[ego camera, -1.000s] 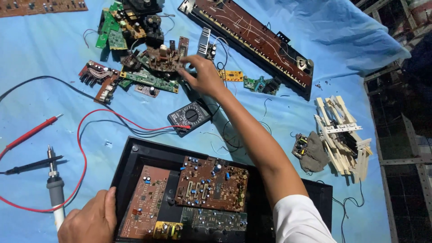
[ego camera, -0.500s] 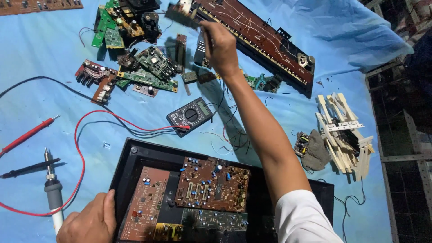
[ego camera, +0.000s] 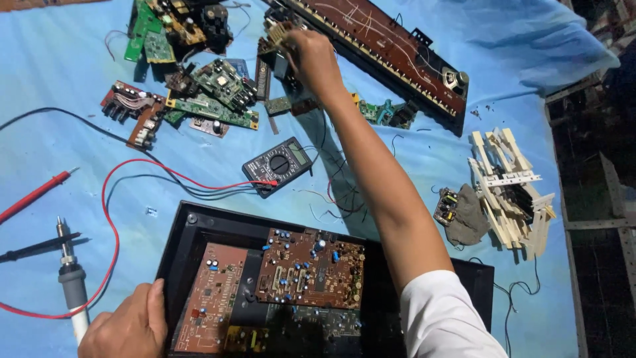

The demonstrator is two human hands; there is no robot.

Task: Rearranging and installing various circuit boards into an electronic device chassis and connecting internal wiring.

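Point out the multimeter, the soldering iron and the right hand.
multimeter (ego camera: 279, 165), head view, on its round dial.
soldering iron (ego camera: 71, 282), head view, on its grey handle.
right hand (ego camera: 313, 61), head view, on the back of the hand.
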